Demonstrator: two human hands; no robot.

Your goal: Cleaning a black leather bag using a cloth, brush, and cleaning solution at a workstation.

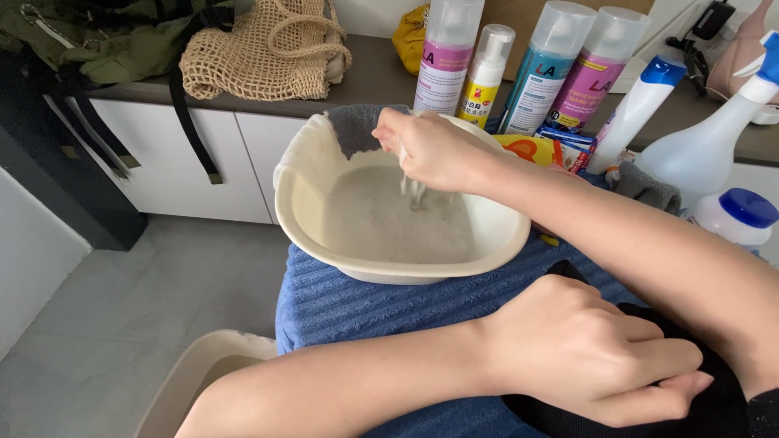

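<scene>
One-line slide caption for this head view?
Right hand dips into cloudy water in a cream plastic basin on a blue towel; left hand grips black fabric.

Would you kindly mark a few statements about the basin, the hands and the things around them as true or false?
1. The right hand is over the basin, fingers dipped toward cloudy water. True.
2. The left hand rests on a white cloth. False: it grips a black cloth.
3. The basin stands on a blue towel. True.
4. The basin is empty and dry. False: it holds greyish water.
5. Bottles stand on the counter behind the basin. True.
6. A net bag lies on the floor. False: it sits on the counter, at the left.
</scene>
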